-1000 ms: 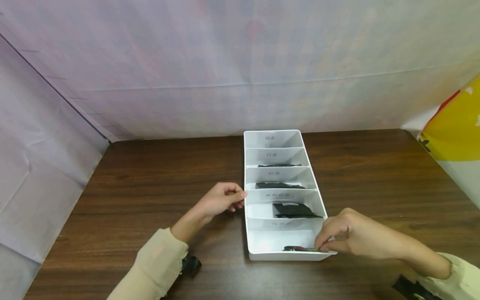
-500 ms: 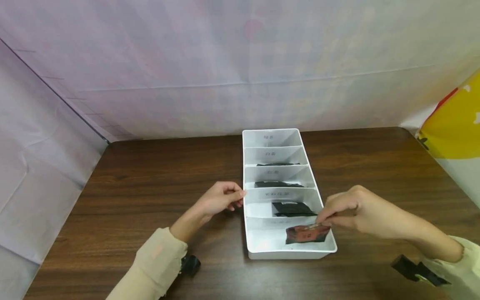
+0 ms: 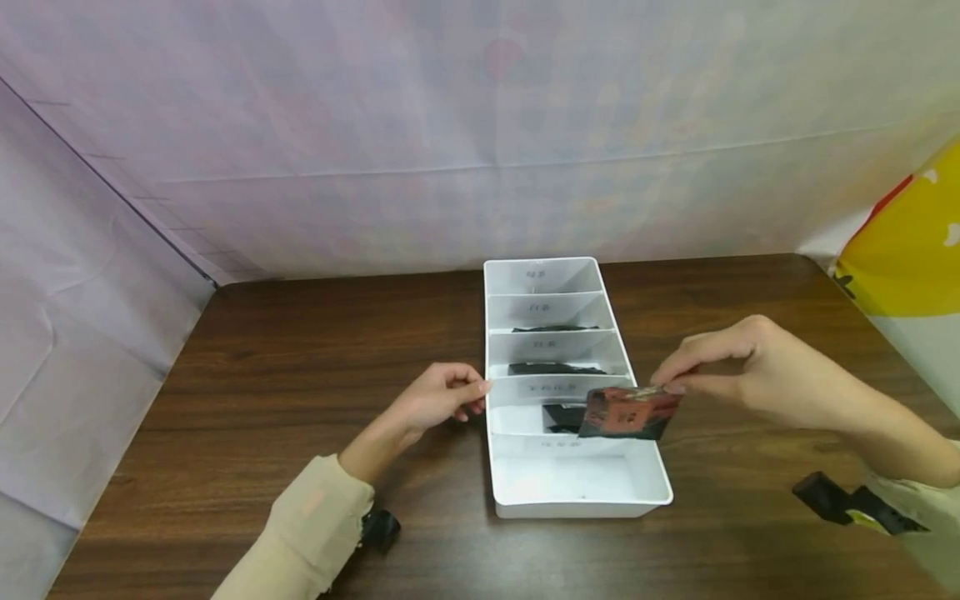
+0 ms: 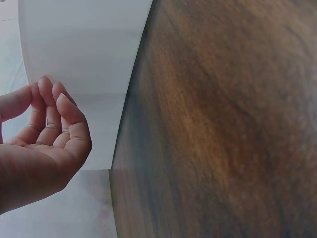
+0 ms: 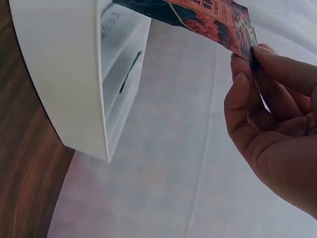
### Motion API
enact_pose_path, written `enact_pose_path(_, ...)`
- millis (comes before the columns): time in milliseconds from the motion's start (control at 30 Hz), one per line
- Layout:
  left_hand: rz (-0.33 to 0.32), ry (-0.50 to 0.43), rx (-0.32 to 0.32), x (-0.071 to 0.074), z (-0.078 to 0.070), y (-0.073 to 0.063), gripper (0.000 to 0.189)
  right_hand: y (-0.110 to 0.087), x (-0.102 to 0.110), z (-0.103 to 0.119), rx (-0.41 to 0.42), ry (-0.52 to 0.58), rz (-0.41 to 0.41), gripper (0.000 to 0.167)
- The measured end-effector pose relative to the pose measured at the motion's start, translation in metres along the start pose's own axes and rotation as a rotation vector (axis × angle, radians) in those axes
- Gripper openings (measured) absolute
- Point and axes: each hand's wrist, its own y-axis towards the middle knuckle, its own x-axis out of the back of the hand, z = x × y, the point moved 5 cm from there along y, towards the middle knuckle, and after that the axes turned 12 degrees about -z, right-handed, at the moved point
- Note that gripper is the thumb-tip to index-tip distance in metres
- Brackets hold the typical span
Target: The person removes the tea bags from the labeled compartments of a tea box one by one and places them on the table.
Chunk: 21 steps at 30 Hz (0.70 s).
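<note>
A white divided box (image 3: pixel 570 510) stands lengthwise on the table, with labelled compartments in a row. My left hand (image 3: pixel 447 396) is at its left rim, the thumb and fingertips pinching the edge; the left wrist view shows this hand (image 4: pixel 49 129) against the outer wall. My right hand (image 3: pixel 738 375) pinches one end of a red and dark tea sachet (image 3: pixel 630 414) with flower print, raised over the box's right side. In the right wrist view the sachet (image 5: pixel 218 22) hangs out from the thumb and fingertips. It partly hides a black packet (image 3: pixel 562 418) in the second-nearest compartment.
Two compartments farther back hold dark packets (image 3: pixel 555 368), seen mostly edge-on. The nearest compartment shows its bare white floor. Brown wood table (image 3: pixel 315 333) extends on both sides, and a pale cloth (image 3: pixel 375 150) hangs behind it.
My right hand has lifted the tea sachet out of the nearest compartment, upward and away from me, over the second one. The left hand stays at the rim.
</note>
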Motion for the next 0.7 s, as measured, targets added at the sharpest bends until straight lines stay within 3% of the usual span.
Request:
enact_pose_path(300,-0.006,-0.007,0.010,0.000,0.001,0.001,0.019,0.007,0.026,-0.026,-0.159,-0.207,-0.110,0.031)
enact_pose_path(533,-0.014,-0.006,0.011,0.000,0.002,0.000,0.018,0.007,0.043,-0.066,-0.423,-0.249,-0.153,0.019)
enact_pose_path(700,-0.013,-0.023,0.014,0.000,0.000,0.000,0.019,0.003,0.054,-0.090,-0.557,-0.269,-0.158,0.013)
